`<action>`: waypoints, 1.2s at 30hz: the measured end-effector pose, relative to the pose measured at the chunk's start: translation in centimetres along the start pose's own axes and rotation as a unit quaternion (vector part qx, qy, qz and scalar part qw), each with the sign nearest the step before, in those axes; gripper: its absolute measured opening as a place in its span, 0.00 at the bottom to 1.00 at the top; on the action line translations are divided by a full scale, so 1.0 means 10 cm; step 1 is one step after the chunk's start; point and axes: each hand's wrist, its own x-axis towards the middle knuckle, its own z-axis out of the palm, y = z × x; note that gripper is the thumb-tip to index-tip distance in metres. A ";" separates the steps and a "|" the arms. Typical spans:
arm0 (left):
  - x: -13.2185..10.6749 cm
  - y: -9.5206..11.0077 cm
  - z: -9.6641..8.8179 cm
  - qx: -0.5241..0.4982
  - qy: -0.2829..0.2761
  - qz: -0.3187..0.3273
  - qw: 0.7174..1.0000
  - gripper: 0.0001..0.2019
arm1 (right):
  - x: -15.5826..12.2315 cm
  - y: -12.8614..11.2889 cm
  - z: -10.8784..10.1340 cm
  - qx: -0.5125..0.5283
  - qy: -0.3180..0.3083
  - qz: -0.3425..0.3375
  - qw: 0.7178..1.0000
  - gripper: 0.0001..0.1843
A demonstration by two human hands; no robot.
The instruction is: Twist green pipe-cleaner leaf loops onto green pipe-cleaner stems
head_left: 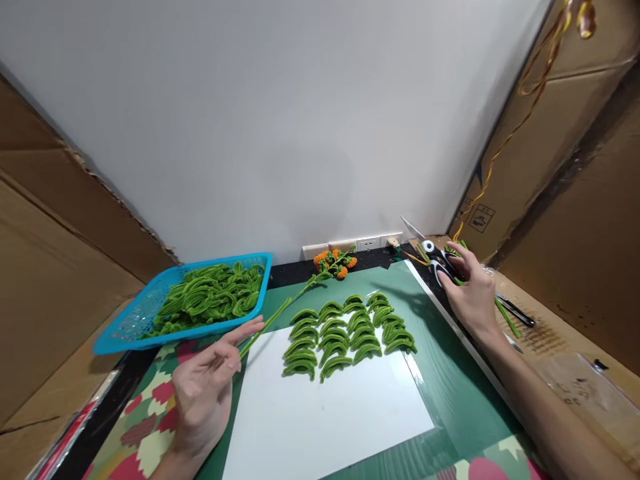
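My left hand [207,380] pinches the lower end of a long green fuzzy stem [277,312], which slants up and away from my fingers. At its far end sit several orange fuzzy flowers [342,272], near the back of the mat. In my right hand [473,287] is a pair of scissors [429,247] with black-and-white handles, its blades pointing up and to the left. Between my hands, curved green fuzzy leaf pieces [334,343] lie in several columns on a white sheet [320,427].
A blue plastic basket [117,341] heaped with green fuzzy pieces [210,297] stands at the left. To the right lie a black utility knife [515,310], green stems [507,317] and a clear bag [585,387]. Cardboard panels flank the green mat [455,393]; sockets [369,244] line the wall.
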 end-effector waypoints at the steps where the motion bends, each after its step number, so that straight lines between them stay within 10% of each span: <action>1: -0.01 0.00 -0.01 -0.011 0.009 -0.026 1.000 0.16 | -0.02 -0.01 0.01 -0.010 -0.002 -0.004 1.000 0.30; 12: -0.20 0.18 0.26 -0.262 -0.039 -0.303 0.915 0.12 | -0.38 -0.18 0.10 0.009 -0.066 -0.163 0.984 0.29; 20: -0.45 0.20 0.68 -0.260 -0.168 -0.299 0.903 0.19 | -0.63 -0.56 0.16 0.076 -0.169 -0.426 0.885 0.40; 24: -0.53 0.16 0.78 -0.150 -0.245 -0.246 0.926 0.20 | -0.67 -0.64 0.17 0.117 -0.182 -0.415 0.884 0.32; 30: -0.76 0.11 0.79 -0.143 -0.367 -0.300 0.869 0.27 | -0.79 -0.68 0.18 0.165 -0.178 -0.405 0.881 0.09; 36: -0.80 0.13 0.78 -0.146 -0.332 -0.329 0.872 0.26 | -0.87 -0.74 0.19 0.111 -0.161 -0.484 0.853 0.18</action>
